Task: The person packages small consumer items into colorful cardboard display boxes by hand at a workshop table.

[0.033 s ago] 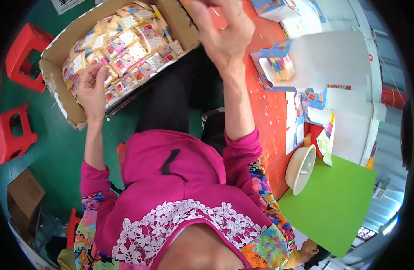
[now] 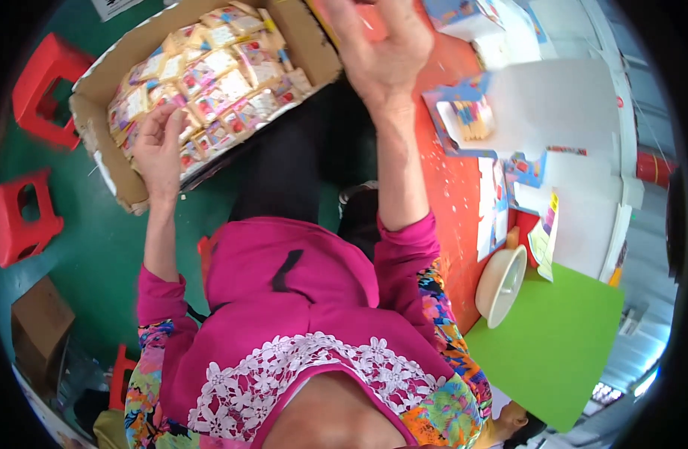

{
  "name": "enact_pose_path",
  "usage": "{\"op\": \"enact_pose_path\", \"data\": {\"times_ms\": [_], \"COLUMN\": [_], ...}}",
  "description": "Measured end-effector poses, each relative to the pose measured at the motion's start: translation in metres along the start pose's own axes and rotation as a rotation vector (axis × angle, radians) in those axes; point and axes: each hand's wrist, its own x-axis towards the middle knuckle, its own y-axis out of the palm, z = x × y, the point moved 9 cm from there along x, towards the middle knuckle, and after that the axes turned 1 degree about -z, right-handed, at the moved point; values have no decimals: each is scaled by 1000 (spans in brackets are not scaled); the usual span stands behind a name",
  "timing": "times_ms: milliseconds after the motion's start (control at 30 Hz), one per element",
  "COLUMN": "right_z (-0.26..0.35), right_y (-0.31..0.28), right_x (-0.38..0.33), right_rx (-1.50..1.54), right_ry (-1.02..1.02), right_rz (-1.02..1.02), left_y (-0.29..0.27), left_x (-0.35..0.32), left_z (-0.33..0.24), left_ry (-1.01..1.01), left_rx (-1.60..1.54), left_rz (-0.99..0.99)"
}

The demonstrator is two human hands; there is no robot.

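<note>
A large worn cardboard box [image 2: 95, 120] stands at the upper left, filled with many small flat packs of wooden pieces [image 2: 224, 88] showing pink, red and white printed faces. My left hand [image 2: 158, 146] reaches over its near side, fingers curled and thumb drawn in against them, right at the packs. Whatever lies between those fingertips is too small to make out. Over the red table edge at the top, my right hand [image 2: 389, 63] is raised with thumb and fingers apart. Its fingertips run out of the picture, and nothing shows in the visible part of it.
Along the red table [image 2: 449, 202] stands an opened printed carton [image 2: 445, 123] with light wooden sticks [image 2: 475, 120] inside. Nearer are a cream bowl [image 2: 493, 288] and a green board [image 2: 553, 344]. Red stools [image 2: 22, 217] and a brown box [image 2: 41, 318] stand on the green floor.
The whole view has shifted slightly, so the box and table sit a little further right and lower. My right hand has moved slightly up; my left stays at the packs.
</note>
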Motion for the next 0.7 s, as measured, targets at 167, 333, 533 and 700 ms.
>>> {"op": "enact_pose_path", "data": {"times_ms": [167,333,533,700], "right_z": [-51,-142,-163,-152], "right_y": [38,146,251,266], "right_x": [9,-76,-239,-249], "right_rx": [34,205,56,-71], "right_ry": [290,558,702,791], "right_rz": [-9,405,1049,1022], "left_y": [-2,-16,-41,-14], "left_x": [8,16,9,22], "left_z": [22,50,85,86], "left_ry": [-101,-474,-570,-546], "left_rx": [-139,-462,-520,-161], "left_rz": [-61,-177,-227,15]}}
